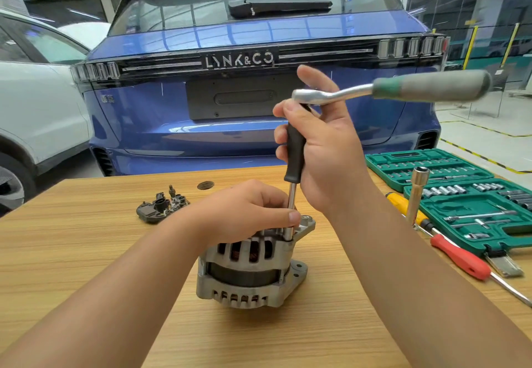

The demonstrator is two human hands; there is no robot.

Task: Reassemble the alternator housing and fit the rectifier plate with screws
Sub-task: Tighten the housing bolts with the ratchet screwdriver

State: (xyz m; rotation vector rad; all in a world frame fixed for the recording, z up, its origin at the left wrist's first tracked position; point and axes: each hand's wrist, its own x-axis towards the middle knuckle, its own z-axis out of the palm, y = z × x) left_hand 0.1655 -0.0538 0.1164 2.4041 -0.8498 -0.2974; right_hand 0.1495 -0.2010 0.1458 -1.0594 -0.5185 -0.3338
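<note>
A person's right hand (322, 149) wraps the black handle of a socket driver (294, 160) topped by a ratchet (403, 88), while the left hand (247, 209) pinches its shaft over a housing bolt. The alternator (250, 264), upright mid-table, looks heavy, rigid cast metal, best steadied by its ribbed body. The rectifier plate (161, 206) lies apart at left; an open socket set (460, 195) and screwdrivers (457, 255) crowd the right.

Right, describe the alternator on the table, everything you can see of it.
The alternator stands upright on the wooden table: a grey cast-metal housing with slotted vents, copper windings showing inside, a dark middle band and mounting ears on its right. The left hand rests on its top; a driver's steel shaft comes down onto its upper edge.
</note>
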